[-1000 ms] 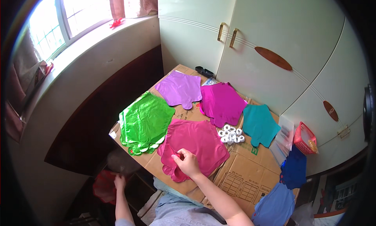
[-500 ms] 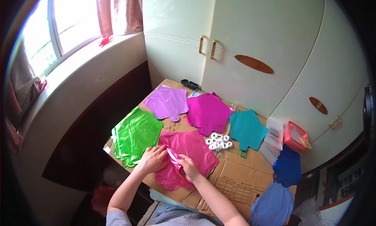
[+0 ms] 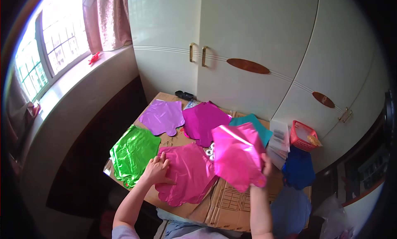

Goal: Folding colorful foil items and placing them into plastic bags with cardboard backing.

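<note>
My right hand (image 3: pixel 265 165) holds up a shiny pink foil balloon (image 3: pixel 237 155), lifted above the cardboard-covered table (image 3: pixel 231 201). My left hand (image 3: pixel 156 170) presses flat on the left edge of another pink foil balloon (image 3: pixel 190 175) that lies on the cardboard. Around it lie a green foil balloon (image 3: pixel 133 153), a light purple one (image 3: pixel 162 117), a magenta one (image 3: pixel 203 122) and a teal one (image 3: pixel 256 127), partly hidden behind the lifted balloon. A few small white rolls (image 3: pixel 210 150) peek out beside the lifted balloon.
A red basket (image 3: pixel 304 136) and a stack of clear packets (image 3: pixel 279 143) sit at the table's right end, with blue foil balloons (image 3: pixel 298 168) below them. A black object (image 3: pixel 184 95) lies at the far edge. White cupboard doors stand behind; a window sill runs along the left.
My right hand has lifted one pink foil balloon off the stack and up to the right. My left hand stays pressed on the pink balloon below. The view has tilted upward.
</note>
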The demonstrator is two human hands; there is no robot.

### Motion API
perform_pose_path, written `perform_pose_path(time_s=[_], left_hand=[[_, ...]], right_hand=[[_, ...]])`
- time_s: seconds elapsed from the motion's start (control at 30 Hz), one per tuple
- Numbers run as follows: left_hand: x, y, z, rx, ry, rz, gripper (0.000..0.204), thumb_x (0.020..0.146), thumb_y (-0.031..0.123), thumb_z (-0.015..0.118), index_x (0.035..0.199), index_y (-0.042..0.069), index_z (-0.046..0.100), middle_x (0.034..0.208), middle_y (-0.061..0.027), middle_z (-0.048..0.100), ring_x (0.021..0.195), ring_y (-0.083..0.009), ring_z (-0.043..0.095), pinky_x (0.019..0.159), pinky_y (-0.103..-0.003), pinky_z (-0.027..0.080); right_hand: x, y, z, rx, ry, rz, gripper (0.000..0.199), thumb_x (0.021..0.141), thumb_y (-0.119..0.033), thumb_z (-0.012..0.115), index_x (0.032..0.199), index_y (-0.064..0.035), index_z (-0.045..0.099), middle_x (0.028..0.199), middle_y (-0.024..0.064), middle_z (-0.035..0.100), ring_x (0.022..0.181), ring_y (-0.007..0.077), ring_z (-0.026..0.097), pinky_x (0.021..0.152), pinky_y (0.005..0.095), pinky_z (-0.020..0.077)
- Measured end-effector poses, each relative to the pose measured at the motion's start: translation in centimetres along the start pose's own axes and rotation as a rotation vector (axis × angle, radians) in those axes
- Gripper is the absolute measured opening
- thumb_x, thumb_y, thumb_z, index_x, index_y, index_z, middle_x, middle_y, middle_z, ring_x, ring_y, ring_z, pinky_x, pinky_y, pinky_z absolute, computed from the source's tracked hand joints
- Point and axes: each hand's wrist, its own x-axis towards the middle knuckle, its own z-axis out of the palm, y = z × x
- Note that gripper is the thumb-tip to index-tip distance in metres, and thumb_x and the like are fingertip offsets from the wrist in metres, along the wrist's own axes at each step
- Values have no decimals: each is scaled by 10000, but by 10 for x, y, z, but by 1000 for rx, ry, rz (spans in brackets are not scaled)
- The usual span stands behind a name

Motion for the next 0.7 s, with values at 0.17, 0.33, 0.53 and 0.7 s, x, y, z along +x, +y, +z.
perform_pose_path(time_s=[0.17, 0.33, 0.53, 0.7], left_hand=[[-3, 0, -3, -12, -8, -29, 938, 538, 673, 753, 1179, 25, 532, 1417, -296, 353, 1220, -400, 452, 965, -461, 391], [9, 33, -10, -15, 267, 6, 666, 671, 506, 758, 1123, 54, 568, 1359, -186, 462, 1147, -345, 493, 931, -464, 382], [22, 136, -41, -282, 479, 534, 291, 749, 187, 728, 990, 80, 605, 1138, -73, 639, 1098, -266, 561, 887, -425, 399], [55, 183, -1, -236, 191, 816, 381, 815, 217, 654, 1158, 70, 576, 1314, -90, 540, 1270, -266, 463, 1008, -450, 367]], right_hand=[[-68, -70, 19, -662, -118, -543, 355, 799, -236, 554, 1085, -27, 578, 1073, 85, 588, 981, 197, 596, 810, 354, 500], [-81, -66, 10, -1543, -804, -511, 67, 755, -52, 603, 782, -53, 542, 1030, 132, 609, 1096, 290, 597, 915, 449, 440], [-88, 13, -105, -1732, -722, -253, 67, 805, -86, 599, 815, -69, 536, 1074, 61, 610, 1192, 218, 540, 1069, 672, 191], [-108, 15, -98, -1922, -704, -371, 237, 809, -221, 675, 984, -72, 617, 1126, 51, 593, 1178, 228, 533, 1073, 584, 275]])
